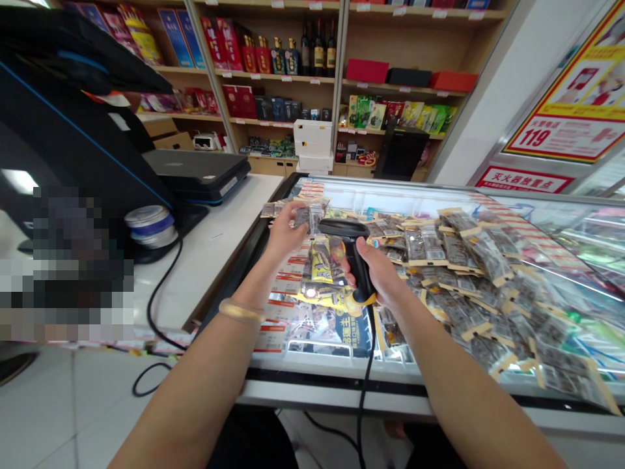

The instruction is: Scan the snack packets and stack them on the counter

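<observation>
My right hand (378, 267) is wrapped round the handle of a black barcode scanner (346, 228) with yellow trim. The scanner's head points left, and its cord hangs over the front edge of the glass-topped freezer (322, 384). Just left of the scanner, my left hand (287, 229), with a ring and a bangle, is closed on a small clear packet (308, 215) with dark contents. Similar packets with tan edges lie in a large heap (469, 293) on the glass, right of the scanner. Yellow packages (321, 260) show below the hands, seemingly under the glass.
On the left, a white counter (219, 254) carries a dark checkout terminal (83, 130), a flat scale (200, 169) and a roll of tape (150, 225). Behind the freezer stand shelves (273, 78) of bottles and boxes. Black cables (151, 299) hang near the counter's front.
</observation>
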The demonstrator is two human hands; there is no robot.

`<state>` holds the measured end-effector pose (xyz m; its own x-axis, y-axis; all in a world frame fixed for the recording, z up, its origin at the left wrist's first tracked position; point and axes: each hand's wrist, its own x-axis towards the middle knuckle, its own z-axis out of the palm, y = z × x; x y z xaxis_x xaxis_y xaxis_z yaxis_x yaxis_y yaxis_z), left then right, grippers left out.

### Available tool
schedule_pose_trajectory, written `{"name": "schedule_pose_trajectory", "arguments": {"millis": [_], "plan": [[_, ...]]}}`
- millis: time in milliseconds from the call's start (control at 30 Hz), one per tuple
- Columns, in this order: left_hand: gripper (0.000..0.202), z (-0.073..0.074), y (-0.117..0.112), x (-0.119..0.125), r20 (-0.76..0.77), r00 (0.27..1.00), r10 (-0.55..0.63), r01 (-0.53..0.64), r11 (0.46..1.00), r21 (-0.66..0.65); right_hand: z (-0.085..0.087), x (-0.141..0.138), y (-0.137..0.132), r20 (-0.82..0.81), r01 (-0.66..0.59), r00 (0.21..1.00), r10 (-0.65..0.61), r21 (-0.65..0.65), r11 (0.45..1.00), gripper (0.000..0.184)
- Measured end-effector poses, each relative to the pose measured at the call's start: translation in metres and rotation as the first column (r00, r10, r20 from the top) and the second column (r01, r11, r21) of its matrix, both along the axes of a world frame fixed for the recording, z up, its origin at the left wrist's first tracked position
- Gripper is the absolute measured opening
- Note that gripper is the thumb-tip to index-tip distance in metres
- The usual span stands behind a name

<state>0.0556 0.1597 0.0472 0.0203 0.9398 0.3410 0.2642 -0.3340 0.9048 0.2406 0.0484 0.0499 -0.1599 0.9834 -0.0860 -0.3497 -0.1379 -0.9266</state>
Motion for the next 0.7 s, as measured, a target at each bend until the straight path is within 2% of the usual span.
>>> {"name": "schedule_pose_trajectory", "arguments": {"millis": [133, 233, 333, 500, 600, 700], "plan": [[0.053, 0.017, 0.004, 0.036, -0.003, 0.994, -0.105, 0.105, 0.994, -0.003, 0.015, 0.028, -0.007, -0.028, 0.062, 0.998, -0.061, 0.048, 0.997, 0.060], [0.059, 0.032, 0.003, 0.073, -0.029, 0.990, -0.140, 0.137, 0.986, -0.096, 0.024, 0.056, -0.020, -0.022, 0.152, 0.988, -0.151, 0.089, 0.984, 0.060], [0.061, 0.041, 0.000, 0.109, -0.155, 0.971, -0.184, 0.160, 0.975, -0.157, 0.026, 0.083, -0.034, -0.032, 0.216, 0.976, -0.214, 0.108, 0.970, 0.062], [0.054, 0.039, -0.004, 0.148, -0.476, 0.869, -0.134, 0.094, 0.990, -0.105, 0.025, 0.114, -0.051, -0.108, 0.339, 0.938, -0.329, 0.097, 0.936, 0.066], [0.047, 0.036, -0.008, 0.160, -0.589, 0.796, -0.137, 0.094, 0.990, -0.104, 0.022, 0.124, -0.056, -0.124, 0.377, 0.923, -0.365, 0.089, 0.922, 0.067], [0.043, 0.036, -0.014, 0.167, -0.696, 0.703, -0.145, 0.087, 0.989, -0.118, 0.017, 0.130, -0.058, -0.128, 0.365, 0.928, -0.351, 0.103, 0.925, 0.065]]}}
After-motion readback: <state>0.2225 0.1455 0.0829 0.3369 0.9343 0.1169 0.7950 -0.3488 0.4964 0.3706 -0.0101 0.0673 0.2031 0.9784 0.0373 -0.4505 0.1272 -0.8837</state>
